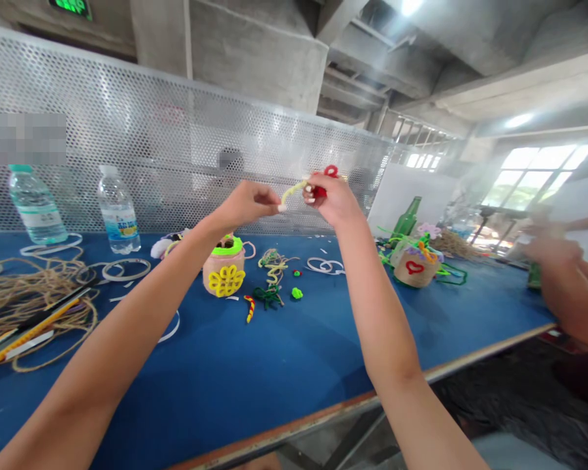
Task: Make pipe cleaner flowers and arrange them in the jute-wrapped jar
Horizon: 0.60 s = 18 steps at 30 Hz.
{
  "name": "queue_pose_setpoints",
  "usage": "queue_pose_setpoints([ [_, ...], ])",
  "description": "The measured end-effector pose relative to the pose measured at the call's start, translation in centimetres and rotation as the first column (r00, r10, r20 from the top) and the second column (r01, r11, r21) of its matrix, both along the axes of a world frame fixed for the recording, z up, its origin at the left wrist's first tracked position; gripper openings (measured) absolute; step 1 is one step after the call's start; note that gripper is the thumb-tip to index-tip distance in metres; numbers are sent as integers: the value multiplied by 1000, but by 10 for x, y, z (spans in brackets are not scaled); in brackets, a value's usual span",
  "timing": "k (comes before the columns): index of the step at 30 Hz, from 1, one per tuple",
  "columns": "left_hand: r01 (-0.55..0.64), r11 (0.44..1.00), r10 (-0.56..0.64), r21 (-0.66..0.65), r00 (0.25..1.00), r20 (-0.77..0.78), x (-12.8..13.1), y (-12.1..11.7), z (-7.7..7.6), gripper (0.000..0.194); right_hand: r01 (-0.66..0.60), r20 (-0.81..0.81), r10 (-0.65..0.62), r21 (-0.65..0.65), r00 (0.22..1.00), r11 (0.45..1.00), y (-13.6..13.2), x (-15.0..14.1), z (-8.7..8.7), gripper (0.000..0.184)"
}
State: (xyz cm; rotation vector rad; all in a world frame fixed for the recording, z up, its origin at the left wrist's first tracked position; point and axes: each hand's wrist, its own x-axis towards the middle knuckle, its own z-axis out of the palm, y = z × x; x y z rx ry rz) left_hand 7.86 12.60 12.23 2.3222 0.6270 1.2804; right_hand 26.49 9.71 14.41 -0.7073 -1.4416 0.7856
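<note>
Above the blue table, my left hand pinches one end of a pale yellow pipe cleaner, which curves across to my right hand. My right hand is closed around its other end and also holds a red looped pipe cleaner shape, partly hidden by the fingers. Below my hands stands a twine-wrapped jar with a green rim and a yellow pipe cleaner flower on its side. Beside it lie a red and yellow twisted piece, a dark green bundle and a small bright green coil.
Twine with pencils on it and two water bottles are at the left. A twine-wrapped pot with a red heart and a green bottle stand at the right. Another person's hands are blurred at the far right.
</note>
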Motion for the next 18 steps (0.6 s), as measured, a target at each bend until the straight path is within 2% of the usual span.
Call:
queue_pose_setpoints([
  [3,270,954,-280,-134,958,-65,-7,5,-1,15,-58,112,62,-39,992,998,-2,4,-3,10],
  [6,385,895,-426,-223,887,-176,-12,6,-2,21,-54,282,67,-53,957,997,-8,7,-5,9],
  [8,399,880,-459,-259,853,-248,-12,7,-3,19,-56,373,73,-55,925,997,-12,9,-4,9],
  [11,345,901,-418,-262,852,-316,-11,7,-5,19,-72,420,82,-41,904,997,-14,11,-4,9],
  [13,322,912,-394,-254,862,-318,-9,3,-5,22,-82,442,91,-39,892,996,-14,11,-4,8],
  [15,349,904,-414,-247,860,-299,-7,-1,-4,24,-103,466,113,-47,878,994,-14,10,-4,9],
  [18,379,901,-425,-211,867,-261,-4,-7,-6,17,-141,473,155,-66,867,988,-16,8,-4,10],
])
